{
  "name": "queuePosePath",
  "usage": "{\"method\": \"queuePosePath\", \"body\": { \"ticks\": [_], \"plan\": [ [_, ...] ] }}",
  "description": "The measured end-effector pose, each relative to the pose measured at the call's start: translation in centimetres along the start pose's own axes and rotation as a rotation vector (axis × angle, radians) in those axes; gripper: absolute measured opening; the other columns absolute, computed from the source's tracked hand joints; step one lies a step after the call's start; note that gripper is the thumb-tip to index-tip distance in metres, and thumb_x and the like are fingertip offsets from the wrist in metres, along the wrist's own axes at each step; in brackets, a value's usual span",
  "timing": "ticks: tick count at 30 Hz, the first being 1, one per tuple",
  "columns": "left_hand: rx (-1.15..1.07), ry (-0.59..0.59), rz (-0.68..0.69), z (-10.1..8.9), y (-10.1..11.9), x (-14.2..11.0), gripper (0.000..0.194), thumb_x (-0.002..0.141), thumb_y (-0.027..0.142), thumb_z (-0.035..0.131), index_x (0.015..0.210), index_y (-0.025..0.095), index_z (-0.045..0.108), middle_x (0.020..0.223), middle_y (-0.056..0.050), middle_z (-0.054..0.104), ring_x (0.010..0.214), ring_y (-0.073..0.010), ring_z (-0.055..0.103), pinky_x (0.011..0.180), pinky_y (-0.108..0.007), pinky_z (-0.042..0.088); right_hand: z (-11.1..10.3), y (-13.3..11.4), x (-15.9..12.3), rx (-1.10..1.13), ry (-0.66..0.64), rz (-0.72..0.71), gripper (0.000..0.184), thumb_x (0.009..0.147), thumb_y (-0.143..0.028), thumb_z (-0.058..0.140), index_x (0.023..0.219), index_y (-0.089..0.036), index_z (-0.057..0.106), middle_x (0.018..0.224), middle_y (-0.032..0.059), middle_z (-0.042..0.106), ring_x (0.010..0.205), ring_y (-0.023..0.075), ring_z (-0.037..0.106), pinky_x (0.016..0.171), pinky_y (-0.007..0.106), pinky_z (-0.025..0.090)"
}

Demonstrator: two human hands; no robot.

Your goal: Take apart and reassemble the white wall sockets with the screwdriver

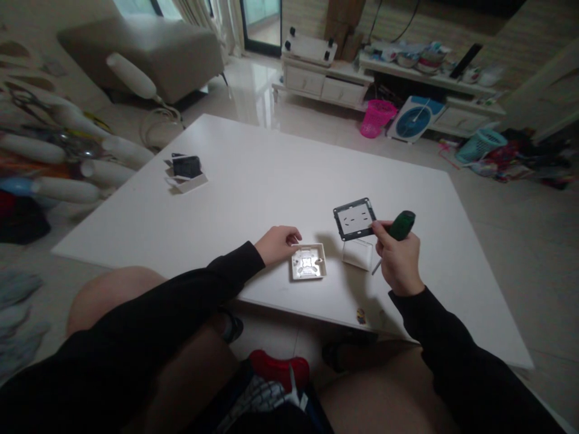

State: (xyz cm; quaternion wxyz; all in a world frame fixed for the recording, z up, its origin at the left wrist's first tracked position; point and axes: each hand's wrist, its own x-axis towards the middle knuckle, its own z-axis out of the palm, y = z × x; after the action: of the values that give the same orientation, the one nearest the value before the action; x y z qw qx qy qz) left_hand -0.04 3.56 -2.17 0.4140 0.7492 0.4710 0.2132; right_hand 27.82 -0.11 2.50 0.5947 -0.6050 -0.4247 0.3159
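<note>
My right hand [400,259] is closed around a screwdriver [401,225] with a dark green handle, its thin shaft pointing down past the palm. Thumb and fingertips of the same hand pinch the edge of a socket panel [355,219], white-faced with a black frame, raised over the table. My left hand [279,244] is at the upper left corner of a square white socket mounting box [309,263]; its fingers are loosely curled with a gap to the thumb. Whether it touches the box I cannot tell. A clear, frame-like cover [358,254] lies below the panel.
On the white table [271,175], more black and white socket parts [186,172] lie at the far left. A small sticker [360,316] is near the front edge. Beyond stand an ottoman [149,54], a pink basket [377,117] and a blue fan [415,119]. Clutter fills the left side.
</note>
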Motion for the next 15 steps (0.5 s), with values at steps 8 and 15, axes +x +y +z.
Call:
{"method": "queuePosePath", "body": {
  "ticks": [8, 15],
  "plan": [
    [0.042, -0.041, -0.01, 0.1, -0.1, 0.2, 0.016, 0.072, 0.013, 0.068, 0.087, 0.016, 0.072, 0.079, -0.003, 0.073, 0.063, -0.0136, 0.061, 0.064, -0.026, 0.047, 0.3, -0.7, -1.5, -0.274, -0.185, -0.116, 0.026, 0.076, -0.043, 0.081, 0.081, -0.017, 0.078, 0.075, 0.0056, 0.075, 0.071, 0.022, 0.066, 0.067, 0.037, 0.052],
    [0.014, -0.07, 0.005, 0.2, 0.2, 0.1, 0.018, 0.076, 0.019, 0.068, 0.093, 0.015, 0.072, 0.08, -0.004, 0.072, 0.067, -0.0148, 0.062, 0.067, -0.027, 0.048, 0.5, -0.5, -2.3, -0.366, -0.387, -0.177, 0.027, 0.083, -0.045, 0.076, 0.081, -0.018, 0.077, 0.071, 0.0026, 0.071, 0.066, 0.0186, 0.06, 0.065, 0.034, 0.048]
  ]
}}
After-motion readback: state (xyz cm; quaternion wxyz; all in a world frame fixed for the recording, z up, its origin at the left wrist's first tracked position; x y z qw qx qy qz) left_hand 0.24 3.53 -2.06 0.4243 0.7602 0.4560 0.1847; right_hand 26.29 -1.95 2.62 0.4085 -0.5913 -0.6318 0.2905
